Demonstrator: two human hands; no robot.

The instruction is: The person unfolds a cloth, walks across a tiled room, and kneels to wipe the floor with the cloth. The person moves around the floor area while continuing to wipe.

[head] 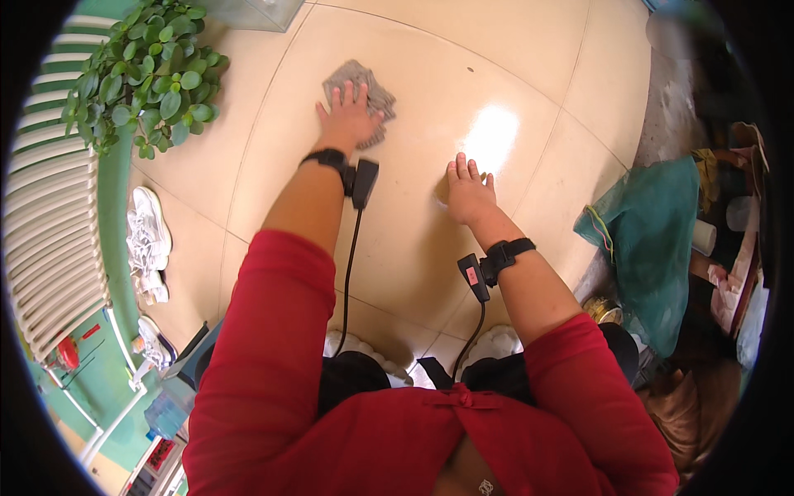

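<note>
My left hand (352, 121) lies palm down with fingers spread on a crumpled grey-brown cloth (350, 73) on the tiled floor (409, 204). The cloth shows past my fingertips and beside my thumb. Farther right, my right hand (470, 192) is palm down with its fingers slightly apart, low over the glossy tile near a bright light reflection. No object shows in it. Whether its palm touches the floor is hidden. Each wrist wears a black strap with a small black device, the left one (365, 184) and the right one (474, 279), both trailing cables.
A leafy green potted plant (155, 80) and a white radiator (59, 211) stand along the left wall. White sneakers (149, 229) sit below them. At right are a green mesh bag (660, 248), a can (602, 310) and cluttered items. A glass tank (260, 13) stands at the top.
</note>
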